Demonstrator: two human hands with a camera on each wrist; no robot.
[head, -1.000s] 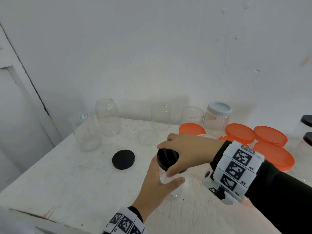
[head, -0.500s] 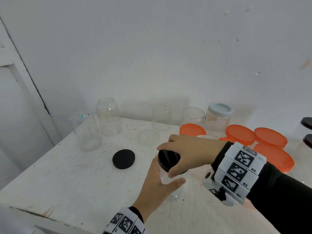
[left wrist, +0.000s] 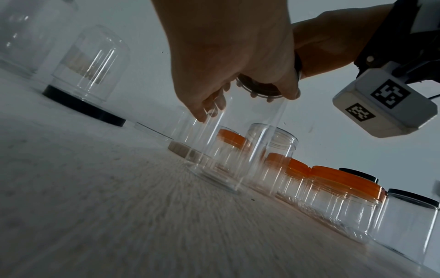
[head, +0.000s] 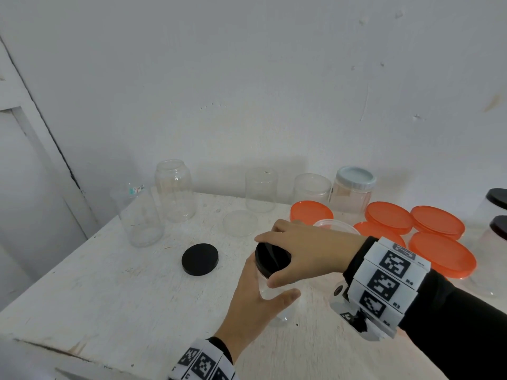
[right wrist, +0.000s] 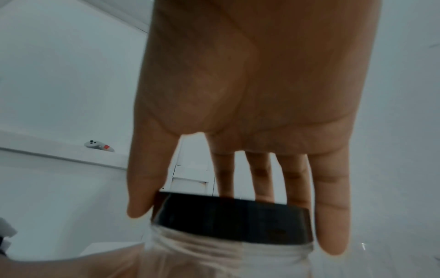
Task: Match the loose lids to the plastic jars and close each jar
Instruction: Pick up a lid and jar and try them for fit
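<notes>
Two hands closed one jar: left hand gripped it steady, right hand clasped the black lid, best turned level.

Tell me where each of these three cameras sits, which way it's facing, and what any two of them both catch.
Head: high, looking forward and down at the white table; both hands show, left hand holding the clear jar, right hand on its black lid.
Left wrist: low by the tabletop, looking up along the jar; both hands show.
Right wrist: above, looking along the palm at the lid; its fingers grip the rim.
Shared: all three catch the lid and jar.
</notes>
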